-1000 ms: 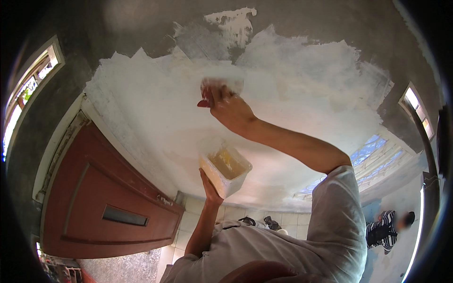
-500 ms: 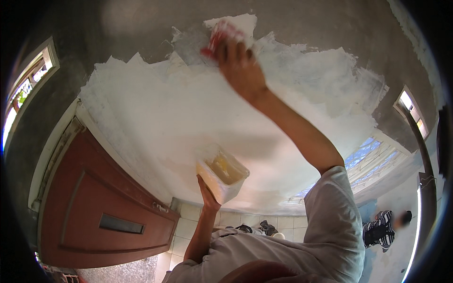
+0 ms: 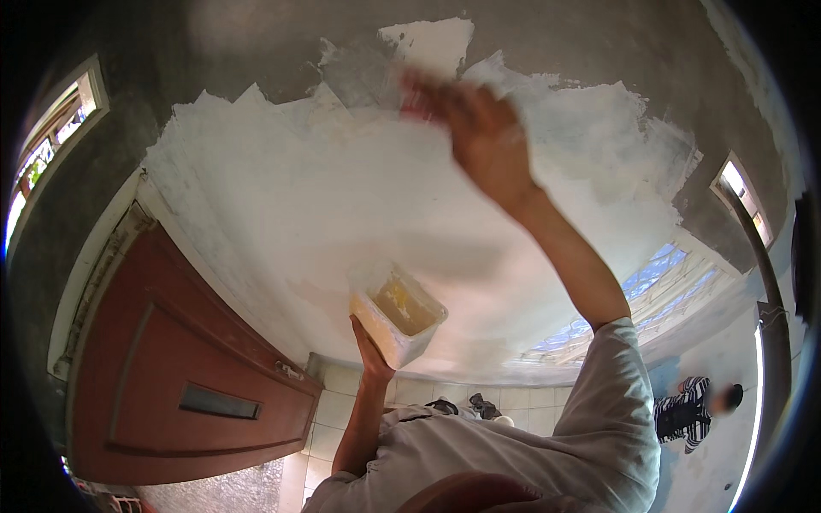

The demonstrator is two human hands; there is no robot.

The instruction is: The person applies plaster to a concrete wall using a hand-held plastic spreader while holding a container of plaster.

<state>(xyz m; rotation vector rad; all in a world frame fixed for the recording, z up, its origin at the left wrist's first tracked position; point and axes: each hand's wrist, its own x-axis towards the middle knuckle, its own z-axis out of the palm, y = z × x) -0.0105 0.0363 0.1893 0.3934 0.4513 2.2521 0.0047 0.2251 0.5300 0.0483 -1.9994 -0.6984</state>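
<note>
My left hand is wrapped round the side and base of a cream rectangular plastic tub, which is tilted with its mouth up. Whitish paste with a yellowish patch coats the tub's inside. Higher up, my right hand grips a red putty scraper, smeared by motion, at the wall near the upper border of the white putty layer. Whether its blade touches the wall I cannot tell. Above it, a thicker white putty patch stands out on the bare grey plaster.
A red-brown door stands at the left, with a small window above it. At the right are a barred window, a smaller opening and a dark pole. Another person is at the far right. Dark items lie beside the tiles.
My right hand has swept the scraper to the right and slightly down, off the thick putty patch, which now shows more fully. My left hand and the tub have hardly moved.
</note>
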